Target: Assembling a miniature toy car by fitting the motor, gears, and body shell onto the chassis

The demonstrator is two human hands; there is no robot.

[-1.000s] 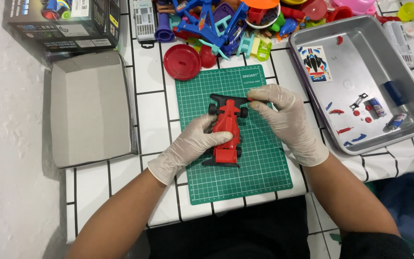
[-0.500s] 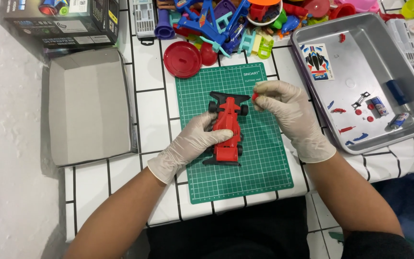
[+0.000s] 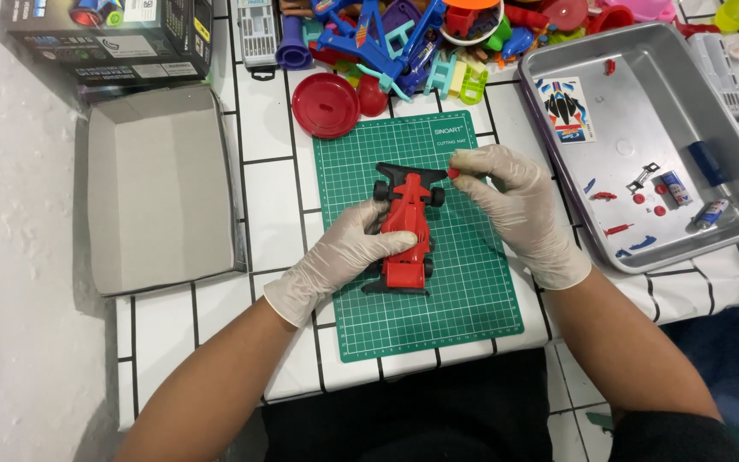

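A red toy racing car [image 3: 405,224] with black wheels and wings lies on a green cutting mat [image 3: 464,282]. My left hand [image 3: 348,252], in a white glove, wraps around the car's middle and holds it down. My right hand [image 3: 511,201], also gloved, pinches a small red part [image 3: 452,173] between thumb and fingertips, just right of the car's front wheel.
A metal tray [image 3: 729,137] at the right holds a sticker sheet [image 3: 566,109] and small red and blue parts. A grey box lid [image 3: 160,188] lies at the left, a dark box [image 3: 104,34] behind it. A red round lid [image 3: 325,105] and a pile of coloured plastic toys [image 3: 421,43] sit at the back.
My right hand has lifted slightly from the car's front and now holds the small red part by the wheel. My left hand stays on the car.
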